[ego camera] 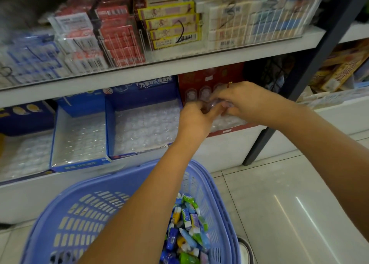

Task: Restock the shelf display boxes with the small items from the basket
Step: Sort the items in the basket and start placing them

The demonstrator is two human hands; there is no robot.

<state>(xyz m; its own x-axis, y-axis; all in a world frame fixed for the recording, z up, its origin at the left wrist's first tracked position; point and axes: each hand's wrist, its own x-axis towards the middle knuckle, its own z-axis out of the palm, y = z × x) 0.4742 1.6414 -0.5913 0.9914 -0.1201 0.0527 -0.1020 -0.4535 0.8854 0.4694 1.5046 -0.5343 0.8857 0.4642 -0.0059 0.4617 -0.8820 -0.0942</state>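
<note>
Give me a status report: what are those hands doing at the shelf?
Both busy: left hand and right hand pinch a clear packet at the red display box. Below, basket holds colourful items. Nothing blocks the box.

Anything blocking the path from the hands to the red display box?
Nothing visible. The left hand and right hand pinch a small clear item directly over the red display box, below the shelf edge.
</note>
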